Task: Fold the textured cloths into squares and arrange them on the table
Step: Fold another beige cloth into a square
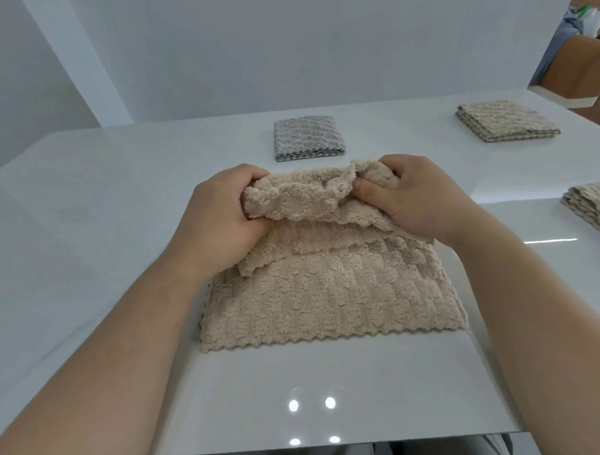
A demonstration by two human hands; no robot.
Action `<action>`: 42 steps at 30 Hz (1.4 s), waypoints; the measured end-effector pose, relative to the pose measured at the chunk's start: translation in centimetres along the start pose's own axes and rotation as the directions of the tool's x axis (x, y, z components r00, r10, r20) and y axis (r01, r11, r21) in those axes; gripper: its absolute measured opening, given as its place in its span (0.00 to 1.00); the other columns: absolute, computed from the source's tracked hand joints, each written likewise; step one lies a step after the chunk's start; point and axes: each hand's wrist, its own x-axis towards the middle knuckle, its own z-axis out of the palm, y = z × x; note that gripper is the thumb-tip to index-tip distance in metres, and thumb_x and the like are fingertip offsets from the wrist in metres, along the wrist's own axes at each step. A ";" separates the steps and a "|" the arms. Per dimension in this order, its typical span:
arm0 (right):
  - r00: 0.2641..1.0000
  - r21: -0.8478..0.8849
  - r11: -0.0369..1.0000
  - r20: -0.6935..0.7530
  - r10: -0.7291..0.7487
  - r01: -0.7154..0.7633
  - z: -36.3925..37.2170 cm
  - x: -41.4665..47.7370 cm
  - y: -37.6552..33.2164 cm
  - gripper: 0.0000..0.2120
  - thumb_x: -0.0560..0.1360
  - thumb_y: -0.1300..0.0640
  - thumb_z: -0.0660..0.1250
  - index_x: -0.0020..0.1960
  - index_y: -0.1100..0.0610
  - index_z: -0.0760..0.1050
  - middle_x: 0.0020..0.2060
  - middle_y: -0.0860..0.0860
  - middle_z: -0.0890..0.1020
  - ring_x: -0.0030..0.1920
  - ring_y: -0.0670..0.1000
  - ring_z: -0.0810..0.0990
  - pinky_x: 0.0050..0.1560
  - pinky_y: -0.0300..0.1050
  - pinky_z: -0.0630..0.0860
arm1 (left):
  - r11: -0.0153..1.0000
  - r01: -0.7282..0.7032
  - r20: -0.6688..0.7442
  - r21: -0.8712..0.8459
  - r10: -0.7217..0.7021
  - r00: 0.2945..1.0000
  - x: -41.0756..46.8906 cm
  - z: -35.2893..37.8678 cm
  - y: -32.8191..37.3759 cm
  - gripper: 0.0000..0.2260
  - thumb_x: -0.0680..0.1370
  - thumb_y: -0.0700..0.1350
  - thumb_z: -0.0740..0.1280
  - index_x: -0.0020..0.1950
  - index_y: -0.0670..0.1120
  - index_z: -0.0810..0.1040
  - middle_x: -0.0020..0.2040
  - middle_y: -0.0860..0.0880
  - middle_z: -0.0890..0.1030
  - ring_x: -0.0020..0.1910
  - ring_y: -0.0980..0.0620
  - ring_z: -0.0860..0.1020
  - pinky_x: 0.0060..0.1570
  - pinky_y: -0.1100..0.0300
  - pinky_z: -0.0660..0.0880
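1. A person is at a white table (87,200), seen from above their bare forearms. A fluffy beige cloth (328,294) lies in front of them near the table's front edge. Its near half is flat, and its far edge is lifted and bunched between both hands.
2. The main risk, as I judge it, comes from the raised edge being crumpled rather than taut. Brought down like this, the fold may land crooked, with the zigzag edges not meeting and the shape nearer an oblong than a square.
3. A second risk is that the cloth looks thick and springy, so a fold laid down without pressing could puff open. A hard pull on the top could also drag the flat half across the glossy table.
4. The left hand (220,223) has its fingers curled tight round the far left corner of the cloth, with fabric bulging out of the grip.
5. The right hand (416,199) has its fingers curled over the far right corner, the thumb pinching the fabric from the near side. Neither hand holds anything else.
6. Farther back, a folded grey cloth (307,137) sits near the middle of the table, well apart from a folded beige cloth (507,119) at the far right. A pile of beige cloths (593,207) shows at the right edge, partly cut off.
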 end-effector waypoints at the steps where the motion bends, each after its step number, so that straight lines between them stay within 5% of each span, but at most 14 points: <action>1: 1.000 -0.038 0.999 -0.019 -0.009 0.008 0.2 0.1 0.2 0.22 0.74 0.35 0.70 0.46 0.55 0.79 0.37 0.52 0.83 0.37 0.51 0.80 0.38 0.45 0.74 | 1.000 0.003 0.000 0.008 -0.003 1.000 0.0 0.1 -0.1 0.20 0.69 0.43 0.80 0.58 0.54 0.81 0.49 0.61 0.81 0.47 0.61 0.77 0.45 0.77 0.68; 9: 0.994 -0.262 0.960 0.061 -0.086 0.099 1.3 0.2 1.6 0.19 0.77 0.36 0.67 0.45 0.53 0.72 0.36 0.48 0.76 0.39 0.52 0.75 0.36 0.46 0.65 | 0.991 0.030 0.217 0.132 -0.058 0.974 0.0 1.3 -1.4 0.36 0.70 0.55 0.79 0.76 0.54 0.71 0.70 0.53 0.77 0.68 0.52 0.75 0.64 0.62 0.66; 14: 0.976 -0.315 0.931 -0.050 -0.211 0.185 1.3 0.5 2.0 0.17 0.80 0.40 0.65 0.53 0.53 0.76 0.44 0.51 0.76 0.49 0.56 0.75 0.48 0.53 0.73 | 0.993 0.076 0.108 0.090 -0.086 0.990 0.2 0.5 -1.0 0.33 0.67 0.61 0.78 0.68 0.55 0.75 0.59 0.58 0.76 0.56 0.59 0.73 0.53 0.65 0.67; 19: 0.957 -0.278 0.946 -0.182 -0.224 0.169 1.3 0.5 1.4 0.13 0.80 0.51 0.62 0.62 0.53 0.78 0.56 0.53 0.79 0.60 0.58 0.74 0.61 0.57 0.72 | 0.993 0.107 -0.023 0.055 -0.106 0.994 0.1 0.2 -0.6 0.13 0.75 0.48 0.75 0.56 0.55 0.74 0.49 0.58 0.78 0.46 0.59 0.76 0.43 0.63 0.71; 25: 0.931 -0.308 0.944 -0.293 -0.216 0.122 1.4 0.3 1.1 0.14 0.75 0.53 0.60 0.56 0.54 0.80 0.51 0.52 0.80 0.55 0.58 0.75 0.58 0.59 0.73 | 0.995 0.093 -0.151 0.035 -0.087 0.985 0.1 0.3 -0.5 0.09 0.75 0.39 0.70 0.50 0.51 0.76 0.52 0.55 0.80 0.46 0.52 0.78 0.50 0.55 0.75; 29: 0.902 -0.331 0.937 -0.361 -0.235 0.111 1.1 0.5 1.3 0.11 0.74 0.54 0.65 0.54 0.55 0.79 0.49 0.52 0.79 0.54 0.58 0.74 0.55 0.55 0.74 | 0.988 0.098 -0.232 0.118 -0.069 0.970 0.1 0.1 -0.7 0.06 0.75 0.44 0.74 0.47 0.50 0.78 0.41 0.62 0.73 0.49 0.52 0.74 0.47 0.54 0.71; 34: 0.891 -0.311 0.950 -0.435 -0.131 -0.012 0.6 0.5 1.1 0.12 0.79 0.45 0.66 0.52 0.53 0.74 0.47 0.49 0.76 0.46 0.53 0.74 0.43 0.47 0.68 | 0.970 0.217 -0.333 0.114 -0.168 0.928 0.3 -0.1 -1.0 0.11 0.75 0.55 0.74 0.46 0.50 0.77 0.39 0.57 0.74 0.42 0.50 0.73 0.41 0.56 0.65; 39: 0.948 0.085 0.995 -0.307 0.081 -0.057 0.6 0.0 0.0 0.11 0.83 0.44 0.61 0.56 0.51 0.66 0.31 0.54 0.83 0.29 0.55 0.83 0.32 0.48 0.76 | 0.970 0.234 -0.293 -0.059 -0.241 0.925 0.2 0.2 -0.6 0.10 0.77 0.58 0.71 0.48 0.53 0.76 0.53 0.60 0.82 0.41 0.52 0.81 0.44 0.56 0.74; 42: 0.959 0.262 0.962 -0.242 0.147 -0.082 0.7 -0.2 -0.6 0.09 0.84 0.46 0.59 0.59 0.49 0.63 0.29 0.56 0.84 0.26 0.53 0.83 0.28 0.45 0.75 | 0.949 0.247 -0.247 -0.195 -0.291 0.924 0.1 0.4 0.1 0.09 0.80 0.55 0.69 0.50 0.52 0.73 0.52 0.64 0.81 0.26 0.52 0.82 0.37 0.54 0.77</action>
